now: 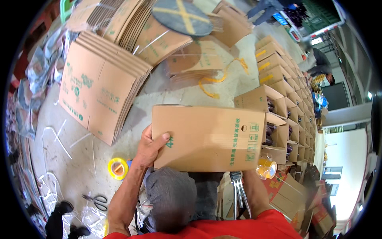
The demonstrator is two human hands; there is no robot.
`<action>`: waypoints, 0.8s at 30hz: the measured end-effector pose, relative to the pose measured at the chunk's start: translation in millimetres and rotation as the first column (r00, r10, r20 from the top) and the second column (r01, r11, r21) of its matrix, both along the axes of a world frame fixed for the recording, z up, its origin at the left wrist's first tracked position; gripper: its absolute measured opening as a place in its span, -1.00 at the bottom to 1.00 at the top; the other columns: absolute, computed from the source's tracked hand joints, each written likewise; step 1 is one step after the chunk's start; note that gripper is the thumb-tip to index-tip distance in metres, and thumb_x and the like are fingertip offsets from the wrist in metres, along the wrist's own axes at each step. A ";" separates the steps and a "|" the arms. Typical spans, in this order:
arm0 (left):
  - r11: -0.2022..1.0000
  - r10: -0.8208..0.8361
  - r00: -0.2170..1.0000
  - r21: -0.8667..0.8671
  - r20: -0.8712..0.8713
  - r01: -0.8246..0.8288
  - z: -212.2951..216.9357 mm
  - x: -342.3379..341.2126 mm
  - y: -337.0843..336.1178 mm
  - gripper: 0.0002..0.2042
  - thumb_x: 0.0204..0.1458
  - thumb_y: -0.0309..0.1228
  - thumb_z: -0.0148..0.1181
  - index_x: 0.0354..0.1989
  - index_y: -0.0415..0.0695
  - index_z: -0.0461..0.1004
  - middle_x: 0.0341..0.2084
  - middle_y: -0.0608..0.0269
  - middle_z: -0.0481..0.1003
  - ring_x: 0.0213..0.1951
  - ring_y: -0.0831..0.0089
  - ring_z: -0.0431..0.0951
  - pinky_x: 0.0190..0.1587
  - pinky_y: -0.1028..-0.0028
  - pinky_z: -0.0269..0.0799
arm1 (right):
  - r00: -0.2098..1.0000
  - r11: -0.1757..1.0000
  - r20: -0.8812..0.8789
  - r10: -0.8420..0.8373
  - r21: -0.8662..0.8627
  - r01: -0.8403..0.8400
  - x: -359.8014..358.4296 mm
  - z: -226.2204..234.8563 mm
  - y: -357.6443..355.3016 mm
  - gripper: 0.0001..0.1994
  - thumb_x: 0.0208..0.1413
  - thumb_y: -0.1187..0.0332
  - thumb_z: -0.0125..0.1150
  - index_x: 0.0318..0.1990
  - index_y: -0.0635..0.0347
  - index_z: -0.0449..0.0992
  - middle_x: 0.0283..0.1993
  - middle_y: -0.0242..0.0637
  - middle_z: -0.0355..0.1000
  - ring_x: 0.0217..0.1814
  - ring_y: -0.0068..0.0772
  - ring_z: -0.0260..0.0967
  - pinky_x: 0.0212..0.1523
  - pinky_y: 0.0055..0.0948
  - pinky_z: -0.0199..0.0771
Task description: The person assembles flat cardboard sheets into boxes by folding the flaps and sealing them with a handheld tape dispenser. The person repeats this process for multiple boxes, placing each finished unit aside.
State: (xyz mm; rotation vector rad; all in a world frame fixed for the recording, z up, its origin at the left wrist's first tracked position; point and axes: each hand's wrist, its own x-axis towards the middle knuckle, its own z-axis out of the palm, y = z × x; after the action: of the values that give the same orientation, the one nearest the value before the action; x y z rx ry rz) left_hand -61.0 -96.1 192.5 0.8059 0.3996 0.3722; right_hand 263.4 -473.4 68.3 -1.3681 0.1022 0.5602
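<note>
A brown cardboard carton (199,137) with green print is held across my lap, its broad side facing up. More cardboard layers show along its far edge, so it looks folded flat, though I cannot tell fully. My left hand (149,146) grips its left edge, thumb on top and fingers underneath. My right forearm (254,189) runs up to the carton's near right corner, where the cardboard hides the right hand. Just right of that forearm is a roll of yellow tape (267,169). Another yellow tape roll (118,169) lies on the floor left of my left forearm.
Stacks of flattened cartons (95,87) stand at the far left, with a round dark lid (182,16) on one. Rows of open cartons (278,103) holding dark purple produce fill the right. Black scissors (95,201) and a yellow strap (215,79) lie on the floor. Two people work farther off.
</note>
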 end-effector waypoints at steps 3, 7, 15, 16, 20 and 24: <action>0.881 -0.059 0.997 0.473 0.051 0.028 78.2 20.0 -5.1 -0.74 0.18 -0.37 0.36 -0.03 -0.22 0.56 -0.28 0.25 0.63 -0.30 0.44 0.58 -0.15 0.46 0.49 | 0.977 0.963 0.011 -0.214 0.169 0.209 -61.7 6.2 0.9 -0.58 0.47 0.03 -0.01 0.15 0.19 0.48 -0.08 -0.34 0.48 -0.05 -0.42 0.44 0.08 -0.33 0.46; 0.410 -0.243 0.931 0.899 0.272 -0.156 144.0 41.5 -20.1 -0.75 0.10 -0.42 0.38 -0.07 -0.22 0.57 -0.43 0.02 0.52 -0.47 0.05 0.53 -0.35 0.33 0.48 | 0.857 0.899 0.506 -0.102 -0.322 0.297 -160.3 64.9 30.3 -0.81 0.42 0.34 0.03 0.01 0.26 0.47 -0.12 -0.24 0.51 -0.06 -0.35 0.44 0.01 -0.32 0.44; -0.392 -0.047 0.890 0.811 0.453 -0.434 367.7 324.3 -18.7 -0.43 0.30 -0.15 0.11 0.37 -0.20 0.21 -0.02 -0.18 0.54 0.06 -0.14 0.51 0.06 0.04 0.43 | 0.642 0.541 0.462 0.612 -0.837 0.087 -222.6 166.1 67.4 -0.67 0.22 0.19 0.23 0.02 0.18 0.56 -0.21 -0.02 0.62 -0.12 0.18 0.55 -0.05 0.06 0.52; -0.477 -0.013 0.894 0.783 0.449 -0.400 373.3 332.2 -36.1 -0.43 0.33 -0.14 0.06 0.42 -0.17 0.20 0.04 -0.19 0.51 0.11 -0.15 0.46 0.18 0.04 0.37 | 0.648 0.543 0.478 0.593 -0.832 0.117 -221.5 161.9 56.4 -0.66 0.22 0.18 0.23 0.03 0.19 0.56 -0.20 -0.03 0.62 -0.11 0.17 0.55 -0.05 0.05 0.52; -0.217 -0.400 0.808 0.811 0.434 -0.543 294.0 293.5 -96.0 -0.39 0.23 -0.29 0.21 0.44 -0.09 0.20 0.08 -0.14 0.48 0.15 -0.09 0.43 0.23 0.07 0.35 | 0.737 0.528 0.428 0.523 -0.842 0.114 -213.3 158.0 29.4 -0.63 0.21 0.16 0.23 0.07 0.20 0.57 -0.15 -0.09 0.64 -0.06 0.13 0.56 -0.01 0.03 0.52; -0.051 -0.297 0.900 0.936 0.318 -0.347 127.9 188.6 -72.5 -0.46 0.12 -0.41 0.28 0.30 -0.17 0.34 0.17 -0.08 0.42 0.19 -0.06 0.40 0.24 0.09 0.35 | 0.734 0.465 0.409 0.541 -0.874 0.144 -208.6 154.7 34.4 -0.62 0.22 0.17 0.22 0.07 0.22 0.58 -0.12 -0.04 0.64 -0.04 0.12 0.58 0.03 -0.01 0.53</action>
State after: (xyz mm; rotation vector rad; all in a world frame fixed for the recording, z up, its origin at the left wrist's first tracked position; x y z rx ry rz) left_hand 127.6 -168.6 320.5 2.2162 -0.5041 0.9366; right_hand 54.7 -439.1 223.0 -2.5921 -0.4534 0.1563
